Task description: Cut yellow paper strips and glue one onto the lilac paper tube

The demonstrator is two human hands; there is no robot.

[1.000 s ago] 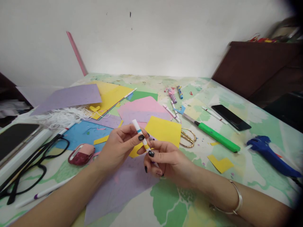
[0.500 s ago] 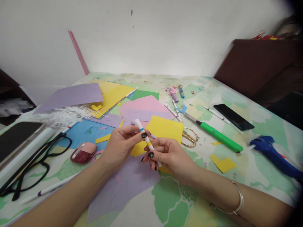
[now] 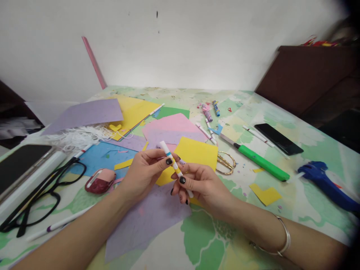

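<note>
Between both hands I hold a white marker pen (image 3: 166, 149) with a blue band and a yellow band, tilted over the papers. My left hand (image 3: 147, 168) pinches its upper part between thumb and fingers. Lower down, my right hand (image 3: 198, 183) grips it with thumb and fingertips near the yellow band. Beneath the hands lie a yellow paper sheet (image 3: 197, 153) and a purple paper sheet (image 3: 149, 221). Gold-handled scissors (image 3: 225, 163) rest just right of the yellow sheet, their blades hidden.
On the right are a green utility knife (image 3: 263, 162), a black phone (image 3: 278, 138), a blue glue gun (image 3: 326, 183) and a yellow paper scrap (image 3: 265, 194). Black glasses (image 3: 53, 191), an earbud case (image 3: 100, 181) and white string (image 3: 78, 137) lie left. Two small decorated rolls (image 3: 206, 111) sit behind.
My right thumb has shifted slightly up along the marker pen, and my left thumb has moved a little left. Both hands still hold the pen; the view has moved very slightly.
</note>
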